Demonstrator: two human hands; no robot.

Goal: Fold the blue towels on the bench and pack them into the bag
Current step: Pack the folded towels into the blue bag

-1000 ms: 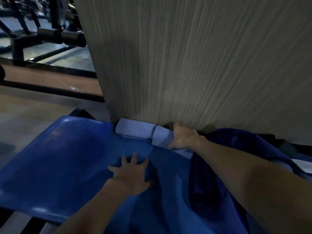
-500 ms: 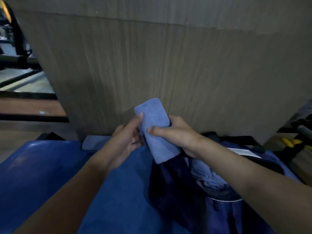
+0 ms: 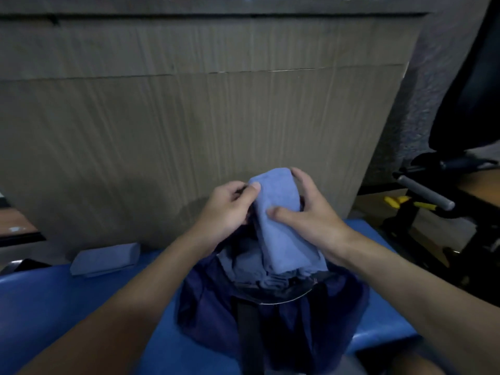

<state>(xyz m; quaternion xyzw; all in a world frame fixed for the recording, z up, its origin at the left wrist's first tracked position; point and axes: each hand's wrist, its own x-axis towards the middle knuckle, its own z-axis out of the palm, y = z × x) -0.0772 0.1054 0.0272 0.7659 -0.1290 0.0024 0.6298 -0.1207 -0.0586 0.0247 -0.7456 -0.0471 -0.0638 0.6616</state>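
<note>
A folded light-blue towel (image 3: 281,228) stands on end over the open mouth of the dark navy bag (image 3: 213,315), its lower end among other blue towels inside. My left hand (image 3: 230,209) pinches its top left corner. My right hand (image 3: 311,215) grips its right side, thumb across the front. Another folded blue towel (image 3: 105,258) lies on the blue bench (image 3: 67,307) to the left, against the wooden panel.
A tall wood-grain panel (image 3: 189,117) stands right behind the bench. To the right are a dark frame with a grey padded bar (image 3: 424,192) and yellow objects (image 3: 395,201) on the floor. A black strap (image 3: 249,334) runs down the bag's front.
My right hand lifted a folded towel off the bench, my left hand joined it, and both carried it right, over the bag's mouth. The view swung right with them.
</note>
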